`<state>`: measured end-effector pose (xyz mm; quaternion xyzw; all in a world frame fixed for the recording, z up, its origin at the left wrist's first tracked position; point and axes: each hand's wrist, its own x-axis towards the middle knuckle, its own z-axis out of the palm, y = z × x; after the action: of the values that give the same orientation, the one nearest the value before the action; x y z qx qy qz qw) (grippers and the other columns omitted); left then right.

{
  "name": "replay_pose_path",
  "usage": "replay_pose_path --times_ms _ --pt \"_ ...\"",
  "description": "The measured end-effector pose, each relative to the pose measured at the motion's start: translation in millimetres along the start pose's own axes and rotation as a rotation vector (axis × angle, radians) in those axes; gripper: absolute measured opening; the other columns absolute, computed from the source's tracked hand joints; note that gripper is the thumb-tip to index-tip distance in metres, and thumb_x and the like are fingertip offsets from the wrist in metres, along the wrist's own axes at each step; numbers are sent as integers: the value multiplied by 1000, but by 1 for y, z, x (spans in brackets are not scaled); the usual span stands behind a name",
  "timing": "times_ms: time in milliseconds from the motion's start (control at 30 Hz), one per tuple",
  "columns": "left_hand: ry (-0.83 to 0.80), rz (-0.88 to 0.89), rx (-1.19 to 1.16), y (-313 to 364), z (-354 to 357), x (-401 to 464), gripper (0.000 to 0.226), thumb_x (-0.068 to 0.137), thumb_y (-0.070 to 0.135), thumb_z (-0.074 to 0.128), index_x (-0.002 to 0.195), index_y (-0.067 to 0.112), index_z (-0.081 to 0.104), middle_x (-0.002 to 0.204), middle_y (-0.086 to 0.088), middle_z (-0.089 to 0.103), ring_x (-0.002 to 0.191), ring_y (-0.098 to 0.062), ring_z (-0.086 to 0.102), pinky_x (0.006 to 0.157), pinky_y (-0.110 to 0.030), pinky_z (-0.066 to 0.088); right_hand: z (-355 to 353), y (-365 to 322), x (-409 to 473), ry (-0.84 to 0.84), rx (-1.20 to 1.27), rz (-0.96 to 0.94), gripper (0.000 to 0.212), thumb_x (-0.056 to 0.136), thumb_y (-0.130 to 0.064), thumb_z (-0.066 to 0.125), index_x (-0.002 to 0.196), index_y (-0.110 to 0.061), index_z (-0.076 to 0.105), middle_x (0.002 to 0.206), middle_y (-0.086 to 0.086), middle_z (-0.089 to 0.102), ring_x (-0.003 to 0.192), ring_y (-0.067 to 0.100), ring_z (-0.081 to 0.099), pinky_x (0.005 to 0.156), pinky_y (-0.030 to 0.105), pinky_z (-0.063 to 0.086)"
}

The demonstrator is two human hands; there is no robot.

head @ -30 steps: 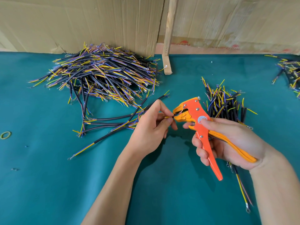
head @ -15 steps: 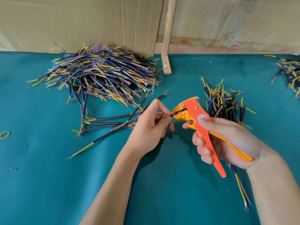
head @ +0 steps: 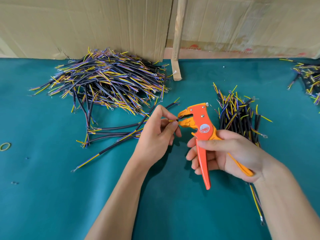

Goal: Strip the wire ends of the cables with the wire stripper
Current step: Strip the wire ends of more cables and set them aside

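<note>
Small assembly workshop, manual cable-prep station. Desk [head: 52, 196] covered in teal felt-like cloth. Big loose pile of cut cables [head: 107, 84] at 11 o'clock, black sheath, yellow/blue/purple cores, some with ring terminals. Second bundle [head: 240, 116] at 2 o'clock, third heap [head: 310, 78] at far 3 o'clock edge. Backdrop is flattened cardboard sheets [head: 103, 25] with a bare wooden batten [head: 177, 40] at 12 o'clock. Orange hand wire stripper [head: 200, 130] in use. Makeshift, not a lab.

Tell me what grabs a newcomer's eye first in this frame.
The orange wire stripper at centre, gripped by the right hand, while the left hand pinches a yellow wire end at its jaws. Next, the big heap of cables at back left on the teal mat.
</note>
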<state>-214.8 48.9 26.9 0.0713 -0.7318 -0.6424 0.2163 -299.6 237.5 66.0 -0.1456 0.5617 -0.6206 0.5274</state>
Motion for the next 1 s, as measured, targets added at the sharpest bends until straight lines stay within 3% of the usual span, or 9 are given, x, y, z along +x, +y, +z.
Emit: replay_pose_path --times_ms 133,300,467,567,667,733,800,900,1000 --pt "17 2 -9 1 1 0 20 104 -1 47 95 16 45 70 -6 66 49 -17 43 52 -21 39 2 3 5 15 4 -7 43 78 -12 75 113 10 61 106 41 66 80 42 71 70 45 60" --pt "25 -12 -22 1 1 0 17 104 -1 46 96 13 44 70 -6 65 49 -17 43 53 -22 39 2 2 5 128 42 -57 42 74 -7 75 112 6 61 104 37 69 83 42 72 71 43 61" --pt "45 -18 -37 2 1 1 19 104 -3 46 95 14 43 70 -7 65 50 -18 42 52 -23 38 13 3 10 188 33 -126 26 77 -6 82 93 -4 62 73 17 55 59 29 55 55 37 52" --pt "53 -19 -54 3 -1 0 19 104 -3 46 95 13 43 70 -8 65 49 -18 42 53 -22 39 20 4 11 200 30 -143 17 81 -18 78 78 -13 62 65 11 47 50 23 45 46 34 44" --pt "59 -19 -79 4 -1 0 17 104 -4 46 96 12 43 71 -11 65 49 -19 42 52 -21 39 24 7 15 228 -14 -180 30 83 -24 81 67 -19 56 59 6 35 42 18 33 40 27 35" --pt "64 -17 -100 4 -1 0 17 104 -4 45 96 11 43 71 -14 64 48 -19 42 52 -21 39 25 6 17 281 -17 -197 31 78 -25 84 74 -18 54 58 5 30 40 17 29 39 24 31" --pt "67 -12 -115 4 -1 0 17 104 -5 45 96 10 42 71 -15 64 48 -18 42 52 -21 39 21 4 14 241 3 -155 32 75 -22 85 88 -12 57 60 12 47 43 23 43 42 29 41" --pt "56 -10 -110 5 -1 0 16 104 -3 45 97 10 42 72 -14 64 48 -18 42 52 -21 39 13 1 7 124 8 -56 39 77 -17 79 107 1 62 86 31 67 68 39 66 62 45 58" --pt "45 -8 -83 4 -2 0 18 104 -2 46 96 13 43 72 -11 65 49 -18 42 52 -21 39 10 2 5 82 1 -22 45 77 -12 76 115 6 61 98 37 68 76 44 69 67 47 60"
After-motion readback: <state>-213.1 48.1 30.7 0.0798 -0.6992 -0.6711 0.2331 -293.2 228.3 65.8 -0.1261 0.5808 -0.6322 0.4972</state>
